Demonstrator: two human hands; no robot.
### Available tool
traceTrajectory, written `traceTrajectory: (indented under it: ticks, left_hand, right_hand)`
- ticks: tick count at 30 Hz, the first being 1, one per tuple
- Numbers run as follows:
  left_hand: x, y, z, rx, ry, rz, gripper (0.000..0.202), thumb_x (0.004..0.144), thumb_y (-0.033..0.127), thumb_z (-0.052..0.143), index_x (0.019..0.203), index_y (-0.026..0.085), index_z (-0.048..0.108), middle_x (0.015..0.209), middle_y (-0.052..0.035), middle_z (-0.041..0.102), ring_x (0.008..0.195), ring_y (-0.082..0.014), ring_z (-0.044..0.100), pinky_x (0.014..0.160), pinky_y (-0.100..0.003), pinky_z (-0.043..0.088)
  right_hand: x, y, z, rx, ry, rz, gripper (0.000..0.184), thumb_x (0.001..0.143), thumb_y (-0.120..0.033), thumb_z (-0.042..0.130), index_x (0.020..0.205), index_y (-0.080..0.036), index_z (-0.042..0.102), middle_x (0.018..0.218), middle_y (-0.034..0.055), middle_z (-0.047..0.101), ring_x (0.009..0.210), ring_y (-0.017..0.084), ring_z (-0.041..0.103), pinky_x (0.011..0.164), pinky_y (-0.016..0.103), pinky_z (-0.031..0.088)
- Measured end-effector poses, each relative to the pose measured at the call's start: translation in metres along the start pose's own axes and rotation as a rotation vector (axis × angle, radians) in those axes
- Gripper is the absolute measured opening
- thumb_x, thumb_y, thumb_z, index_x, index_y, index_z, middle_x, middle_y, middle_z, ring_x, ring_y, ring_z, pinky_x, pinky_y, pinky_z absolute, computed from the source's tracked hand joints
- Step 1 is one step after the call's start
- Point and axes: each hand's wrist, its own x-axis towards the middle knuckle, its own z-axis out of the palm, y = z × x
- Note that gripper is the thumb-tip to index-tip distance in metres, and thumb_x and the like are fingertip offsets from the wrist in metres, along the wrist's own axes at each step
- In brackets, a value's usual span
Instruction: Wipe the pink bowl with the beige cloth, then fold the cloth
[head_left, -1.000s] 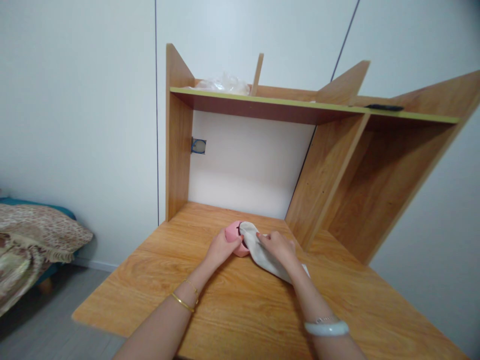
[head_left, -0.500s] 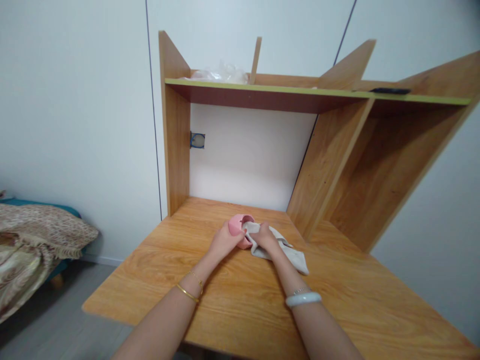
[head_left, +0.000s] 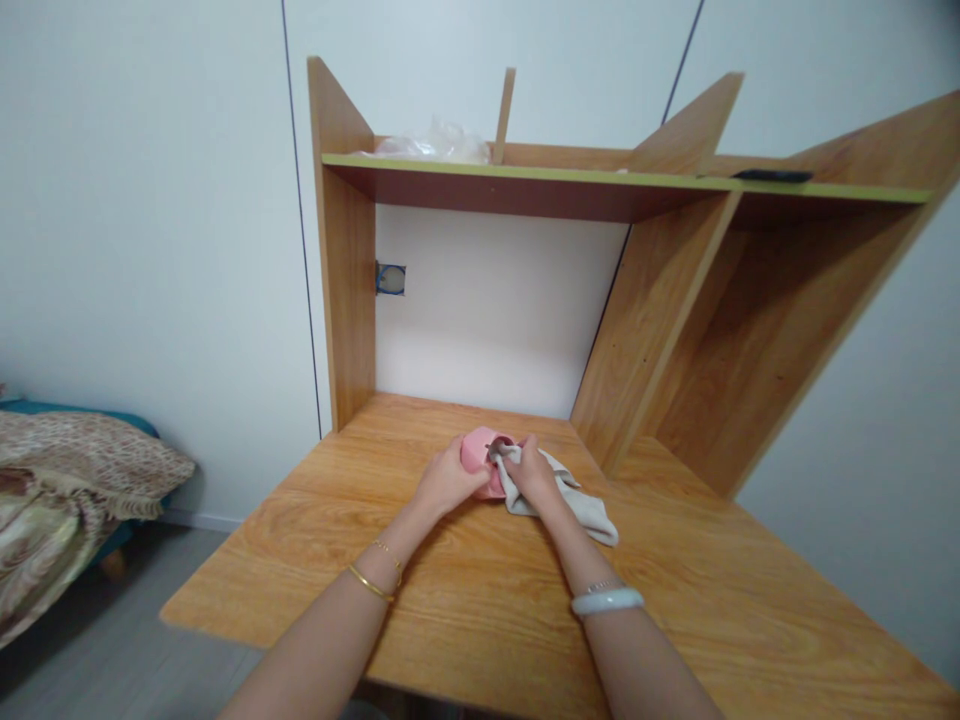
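My left hand (head_left: 448, 480) is closed around a pink hollow container (head_left: 480, 450), tipped so its opening faces right. What kind of container it is, I cannot make out for sure. A light grey cloth (head_left: 577, 505) is gripped in my right hand (head_left: 534, 472), at the container's mouth. Part of the cloth reaches the opening, while its loose end trails to the right across the wooden desk (head_left: 465, 610). My right fingertips are partly hidden by the cloth and the container's rim.
Above the desk's back stands a wooden shelf unit (head_left: 487, 172). It bears a clear plastic bag (head_left: 435, 143) and a flat black object (head_left: 772, 176). A wall socket box (head_left: 391, 279) shows behind. At the left is a bed or sofa with a patterned blanket (head_left: 90, 455).
My right hand and the cloth have drawn slightly back from the container's opening, so more of its dark inside shows. My left hand keeps its hold on the container.
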Motion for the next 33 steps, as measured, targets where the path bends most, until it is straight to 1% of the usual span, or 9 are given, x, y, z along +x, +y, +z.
traceTrajectory:
  ticks: [3, 6, 11, 14, 18, 22, 25, 28, 33]
  left_hand:
    - [-0.001, 0.001, -0.002, 0.002, -0.009, 0.032, 0.048, 0.063, 0.033, 0.063, 0.108, 0.015, 0.059, 0.096, -0.0105, 0.066, 0.086, -0.0251, 0.060, 0.081, -0.032, 0.044]
    - [-0.002, 0.003, -0.005, 0.027, -0.016, 0.092, 0.057, 0.062, 0.033, 0.064, 0.116, 0.017, 0.055, 0.107, -0.0104, 0.063, 0.097, -0.0273, 0.057, 0.089, -0.034, 0.041]
    - [-0.003, 0.004, -0.007, 0.039, -0.028, 0.123, 0.071, 0.064, 0.032, 0.062, 0.129, 0.014, 0.043, 0.124, -0.0124, 0.053, 0.114, -0.0288, 0.047, 0.101, -0.036, 0.030]
    - [-0.001, 0.000, -0.006, -0.076, -0.053, 0.108, 0.075, 0.067, 0.034, 0.061, 0.133, 0.013, 0.035, 0.131, -0.0130, 0.047, 0.120, -0.0262, 0.042, 0.104, -0.035, 0.027]
    - [0.001, -0.006, -0.002, -0.251, -0.051, 0.072, 0.093, 0.066, 0.044, 0.065, 0.139, 0.011, 0.019, 0.138, -0.0164, 0.035, 0.125, -0.0256, 0.036, 0.105, -0.036, 0.026]
    - [0.000, -0.007, 0.004, -0.364, -0.106, 0.051, 0.103, 0.063, 0.045, 0.069, 0.140, 0.011, 0.010, 0.131, -0.0190, 0.042, 0.118, -0.0251, 0.045, 0.101, -0.037, 0.033]
    - [-0.003, -0.004, 0.008, -0.431, -0.193, 0.074, 0.100, 0.063, 0.043, 0.070, 0.138, 0.011, 0.013, 0.123, -0.0187, 0.049, 0.108, -0.0231, 0.052, 0.094, -0.036, 0.040]
    - [-0.007, -0.001, 0.012, -0.494, -0.259, 0.135, 0.084, 0.067, 0.042, 0.067, 0.132, 0.012, 0.024, 0.118, -0.0168, 0.053, 0.102, -0.0203, 0.056, 0.089, -0.034, 0.044]
    - [-0.009, -0.001, 0.013, -0.330, -0.123, 0.136, 0.059, 0.067, 0.047, 0.065, 0.109, 0.012, 0.043, 0.107, -0.0123, 0.059, 0.096, -0.0193, 0.056, 0.085, -0.031, 0.044]
  right_hand:
    - [-0.004, -0.003, -0.006, -0.001, 0.006, -0.066, 0.028, 0.077, -0.023, 0.051, 0.101, -0.016, 0.038, 0.091, 0.0113, 0.064, 0.082, 0.022, 0.060, 0.064, 0.026, 0.033]
    - [-0.007, -0.004, -0.007, 0.025, -0.001, -0.113, 0.028, 0.077, -0.020, 0.050, 0.101, -0.016, 0.038, 0.092, 0.0106, 0.064, 0.084, 0.021, 0.060, 0.065, 0.025, 0.034]
    - [-0.012, -0.003, -0.003, 0.113, 0.011, -0.091, 0.028, 0.079, -0.022, 0.047, 0.103, -0.015, 0.035, 0.094, 0.0120, 0.063, 0.085, 0.022, 0.060, 0.067, 0.026, 0.037]
    - [-0.015, -0.004, 0.000, 0.132, 0.055, -0.041, 0.025, 0.079, -0.019, 0.044, 0.102, -0.016, 0.036, 0.089, 0.0117, 0.063, 0.083, 0.023, 0.060, 0.066, 0.027, 0.038]
    - [-0.018, -0.003, 0.002, 0.205, 0.111, 0.001, 0.024, 0.077, -0.018, 0.043, 0.101, -0.017, 0.036, 0.087, 0.0112, 0.062, 0.083, 0.023, 0.060, 0.066, 0.027, 0.041]
    - [-0.015, 0.002, 0.003, 0.304, 0.170, 0.050, 0.026, 0.077, -0.020, 0.042, 0.102, -0.014, 0.035, 0.089, 0.0136, 0.061, 0.085, 0.024, 0.060, 0.071, 0.028, 0.044]
    - [-0.010, 0.006, 0.004, 0.434, 0.182, 0.110, 0.030, 0.077, -0.022, 0.042, 0.105, -0.013, 0.033, 0.096, 0.0153, 0.060, 0.090, 0.022, 0.059, 0.074, 0.027, 0.045]
    - [-0.006, 0.007, 0.006, 0.598, 0.127, 0.156, 0.033, 0.077, -0.023, 0.044, 0.106, -0.015, 0.032, 0.104, 0.0145, 0.058, 0.091, 0.019, 0.059, 0.074, 0.025, 0.047]
    - [-0.009, 0.003, 0.009, 0.700, 0.074, 0.125, 0.036, 0.072, -0.029, 0.053, 0.101, -0.016, 0.036, 0.101, 0.0126, 0.060, 0.087, 0.018, 0.060, 0.074, 0.026, 0.047]
